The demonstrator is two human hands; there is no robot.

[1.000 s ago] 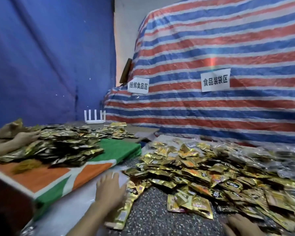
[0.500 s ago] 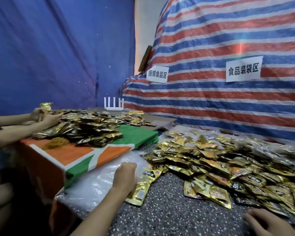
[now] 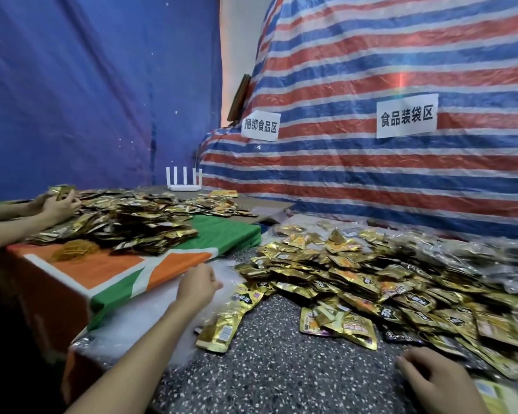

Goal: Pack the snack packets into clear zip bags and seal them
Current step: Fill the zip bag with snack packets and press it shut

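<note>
Nearest, the right hand (image 3: 431, 376) rests on the speckled desk (image 3: 281, 369), its fingers loosely curled and holding nothing, just beside the edge of the snack packets (image 3: 371, 282). The left hand (image 3: 198, 286) sits over the stack of clear zip bags (image 3: 126, 321). Its fingers are curled tight, but I cannot tell whether they pinch a bag. A few gold packets lie loose between the two hands. Beyond them the big heap is unpacked. At its far right edge some bagged packets (image 3: 476, 249) seem to lie under shiny plastic, so most of the packing looks to be left. Farther left, another person's hands (image 3: 57, 201) hold a packet over a second pile (image 3: 117, 225).
</note>
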